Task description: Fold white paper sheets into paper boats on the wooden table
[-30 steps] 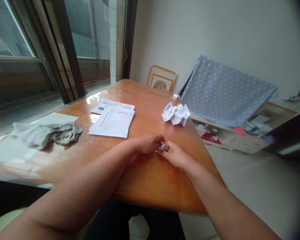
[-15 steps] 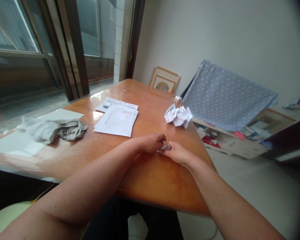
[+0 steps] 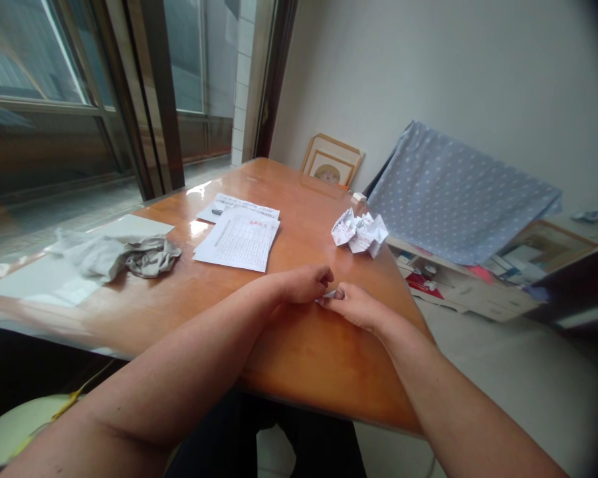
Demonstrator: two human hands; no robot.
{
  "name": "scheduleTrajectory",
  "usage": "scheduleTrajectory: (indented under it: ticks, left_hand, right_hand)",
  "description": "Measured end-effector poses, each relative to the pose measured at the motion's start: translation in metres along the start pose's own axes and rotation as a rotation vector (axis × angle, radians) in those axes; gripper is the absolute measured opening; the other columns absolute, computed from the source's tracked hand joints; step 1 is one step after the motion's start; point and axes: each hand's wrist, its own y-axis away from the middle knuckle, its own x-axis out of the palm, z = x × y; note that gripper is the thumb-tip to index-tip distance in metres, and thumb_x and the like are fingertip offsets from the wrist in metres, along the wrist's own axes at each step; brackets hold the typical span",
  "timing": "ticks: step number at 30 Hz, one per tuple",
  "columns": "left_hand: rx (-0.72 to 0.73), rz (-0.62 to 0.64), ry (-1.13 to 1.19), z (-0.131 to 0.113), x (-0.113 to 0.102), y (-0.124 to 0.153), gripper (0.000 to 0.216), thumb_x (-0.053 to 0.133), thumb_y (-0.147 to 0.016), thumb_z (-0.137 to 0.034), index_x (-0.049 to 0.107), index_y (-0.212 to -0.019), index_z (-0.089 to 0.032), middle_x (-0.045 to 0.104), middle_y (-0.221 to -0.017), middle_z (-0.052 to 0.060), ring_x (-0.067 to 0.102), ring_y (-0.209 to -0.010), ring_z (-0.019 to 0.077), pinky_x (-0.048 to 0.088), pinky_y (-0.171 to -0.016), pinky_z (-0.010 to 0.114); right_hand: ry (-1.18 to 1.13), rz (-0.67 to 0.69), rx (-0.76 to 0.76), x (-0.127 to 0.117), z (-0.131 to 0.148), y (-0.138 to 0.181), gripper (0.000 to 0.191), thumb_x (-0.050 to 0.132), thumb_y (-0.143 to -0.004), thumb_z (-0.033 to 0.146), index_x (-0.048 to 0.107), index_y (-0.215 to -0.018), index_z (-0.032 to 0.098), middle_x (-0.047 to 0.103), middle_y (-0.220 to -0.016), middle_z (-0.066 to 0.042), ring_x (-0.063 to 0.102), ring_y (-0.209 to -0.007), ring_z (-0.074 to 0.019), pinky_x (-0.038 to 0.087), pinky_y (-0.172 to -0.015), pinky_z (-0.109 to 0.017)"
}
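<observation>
We work low over the desk (image 3: 299, 352).
Printed sheets (image 3: 244, 242) lie left, apparently kept out of our way; our left hand (image 3: 306, 284) curls beside the small white paper (image 3: 331, 294), its grip hidden from us; our right hand (image 3: 353, 306) pinches it closely, perhaps for steadiness; folded papers (image 3: 359, 234) sit beyond.

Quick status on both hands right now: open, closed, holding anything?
Left hand: curled beside a small white paper; whether it grips it cannot be told.
Right hand: closed, pinching the small white paper.

brown table (image 3: 303, 358) with printed sheets (image 3: 239, 244), crumpled paper (image 3: 361, 232), grey cloth (image 3: 152, 257)
</observation>
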Motion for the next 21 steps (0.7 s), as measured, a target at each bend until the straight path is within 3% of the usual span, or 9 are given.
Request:
scheduleTrajectory:
  ticks: [7,15,21]
  left_hand:
    - [0.004,-0.017,-0.031,-0.0017,0.0012,0.0,0.035,0.057,-0.085,-0.03,0.061,-0.118,-0.017,0.07,-0.116,0.007,0.065,-0.098,0.0203,0.051,-0.081,0.026]
    - [-0.011,-0.038,0.012,-0.0017,0.0012,0.0026,0.037,0.057,-0.083,-0.026,0.061,-0.118,-0.018,0.07,-0.115,0.007,0.066,-0.097,0.0198,0.052,-0.079,0.025]
    - [0.005,-0.13,0.0,-0.0026,0.0049,0.0015,0.033,0.058,-0.081,-0.025,0.064,-0.113,-0.018,0.072,-0.11,0.006,0.066,-0.094,0.0202,0.052,-0.078,0.026]
  right_hand:
    - [0.006,0.004,0.0,-0.0008,0.0076,-0.0004,0.021,0.073,-0.075,0.038,0.064,-0.074,0.019,0.058,-0.058,0.001,0.049,-0.055,-0.0139,0.034,-0.05,-0.024]
    - [0.029,0.005,0.01,-0.0029,0.0089,-0.0034,0.023,0.074,-0.074,0.039,0.064,-0.072,0.019,0.055,-0.053,0.002,0.05,-0.055,-0.0149,0.035,-0.051,-0.025]
    - [0.028,-0.012,0.009,-0.001,0.0069,-0.0047,0.026,0.074,-0.074,0.042,0.062,-0.072,0.02,0.055,-0.054,0.002,0.05,-0.056,-0.0147,0.034,-0.052,-0.025]
